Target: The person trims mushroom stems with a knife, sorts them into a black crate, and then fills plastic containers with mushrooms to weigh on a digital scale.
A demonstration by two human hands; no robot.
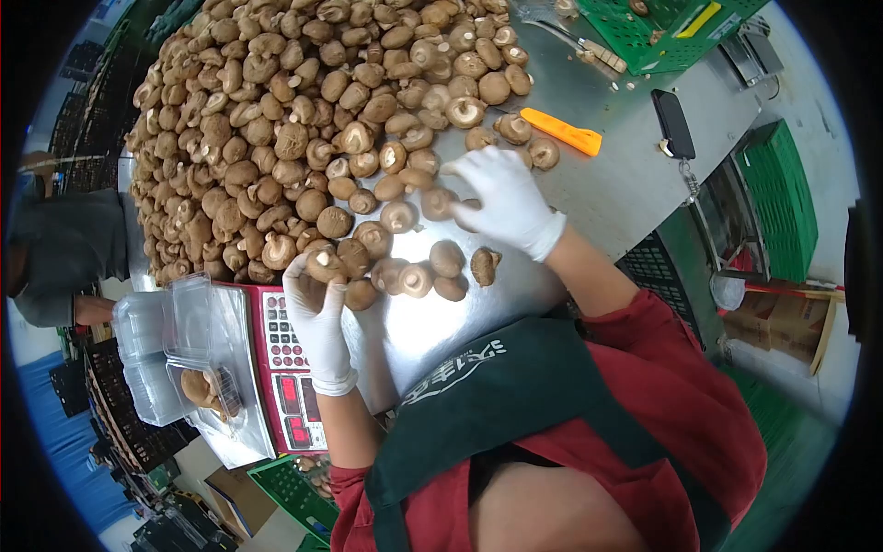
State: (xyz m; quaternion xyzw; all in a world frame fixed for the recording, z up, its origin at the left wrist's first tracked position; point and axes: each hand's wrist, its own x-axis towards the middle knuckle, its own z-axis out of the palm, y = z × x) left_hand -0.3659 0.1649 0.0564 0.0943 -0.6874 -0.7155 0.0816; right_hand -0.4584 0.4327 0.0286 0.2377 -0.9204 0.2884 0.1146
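My left hand (317, 322), in a white glove, is closed round a brown mushroom (325, 264) at the near edge of a large heap of mushrooms (248, 138). To the right, my right hand (504, 198), also gloved, reaches over the metal table with its fingers spread and bent, beside a slightly blurred mushroom (438, 203). Between the hands lie several loose mushrooms, among them one (447, 258) near a darker, ragged one (485, 266). Left of my left hand is a red scale (267, 368) with lit digits, bearing an open clear box (198, 327) with mushrooms inside.
An orange-handled tool (561, 132), a black phone (673, 124) and a wood-handled tool (602, 55) lie on the metal table (589, 202). A green crate (644, 32) stands at its far edge. Another person in dark clothes (74, 248) is at the left.
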